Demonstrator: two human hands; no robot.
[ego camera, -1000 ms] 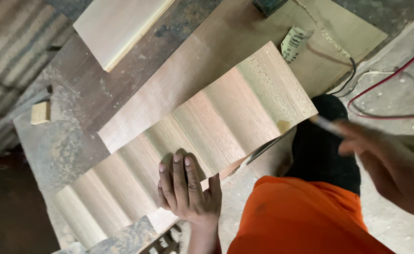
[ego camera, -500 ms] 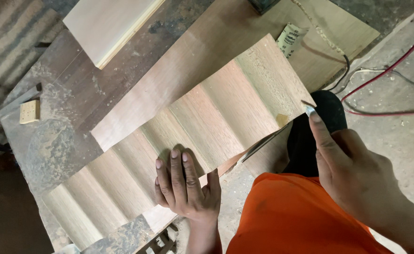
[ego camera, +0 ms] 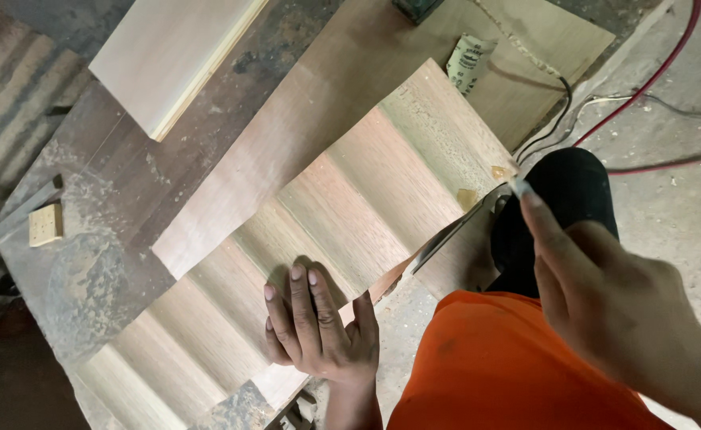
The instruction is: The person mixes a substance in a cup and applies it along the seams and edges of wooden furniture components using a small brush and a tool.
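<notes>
A long, wavy sheet of pale wood veneer (ego camera: 350,207) lies slantwise over a worn workbench (ego camera: 88,279). My left hand (ego camera: 319,326) presses flat on the sheet's near edge, fingers spread a little and holding nothing. My right hand (ego camera: 597,279) reaches in from the right, pinching a thin pale stick-like tool (ego camera: 518,187). The tool's tip sits at the sheet's right corner. A narrow grey metal strip (ego camera: 454,231) runs along the sheet's edge just left of that hand.
A thick pale board (ego camera: 167,56) lies at the top left, and a small wood block (ego camera: 45,224) at the bench's left. A folded piece of sandpaper (ego camera: 468,60) rests on plywood (ego camera: 558,40). Red and black cables (ego camera: 645,87) cross the concrete floor at right.
My right hand has moved left and forward, bringing the thin tool down to the sheet's right corner. My left hand has stayed pressed on the sheet.
</notes>
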